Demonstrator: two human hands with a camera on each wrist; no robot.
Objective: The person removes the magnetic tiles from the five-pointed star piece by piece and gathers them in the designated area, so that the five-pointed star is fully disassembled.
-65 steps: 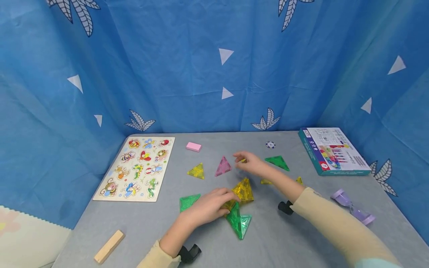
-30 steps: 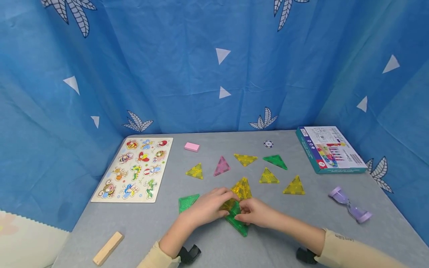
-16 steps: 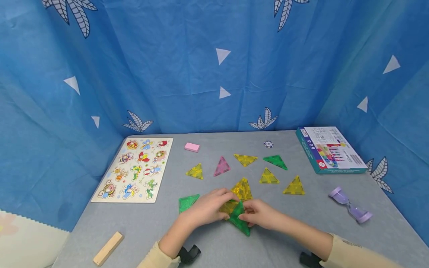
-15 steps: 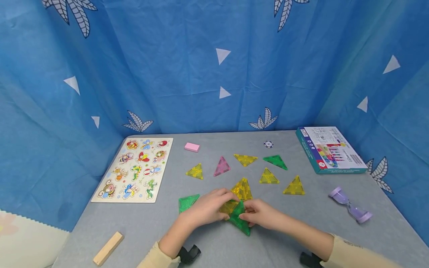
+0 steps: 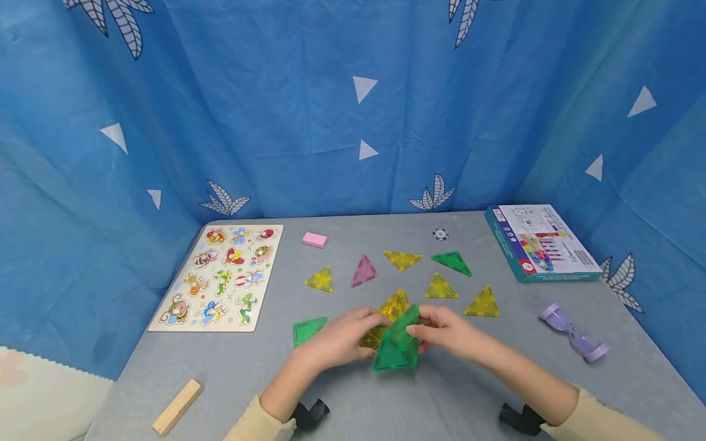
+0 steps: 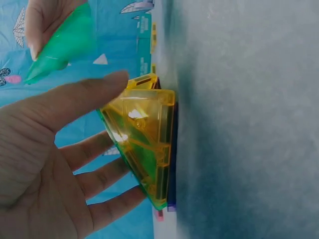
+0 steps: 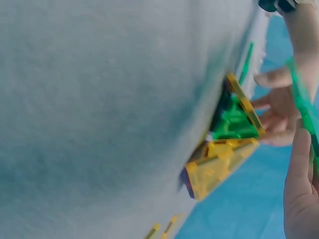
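Observation:
My left hand [image 5: 337, 340] holds a small standing structure of translucent magnetic tiles [image 5: 396, 304]. In the left wrist view the thumb lies on a yellow tile [image 6: 142, 127] and the fingers reach round its far side. Yellow walls [image 7: 224, 162] lean together with green inside in the right wrist view. My right hand [image 5: 451, 331] pinches a green triangular tile [image 5: 398, 343] between thumb and fingers. That tile is raised and tilted, apart from the structure in the left wrist view. Another green tile [image 5: 307, 331] lies left of my left hand, partly hidden by it.
Loose yellow triangles [image 5: 483, 302], a pink triangle [image 5: 363, 272] and a green triangle [image 5: 452, 263] lie farther back. An insect puzzle board [image 5: 220, 275] is left, a box [image 5: 543, 242] and purple hourglass [image 5: 573, 332] right. A wooden block [image 5: 178, 407] lies front left.
My right hand came back from the rear tiles to the structure, took hold of the green tile, then lifted it up and slightly right. My left hand has stayed on the structure.

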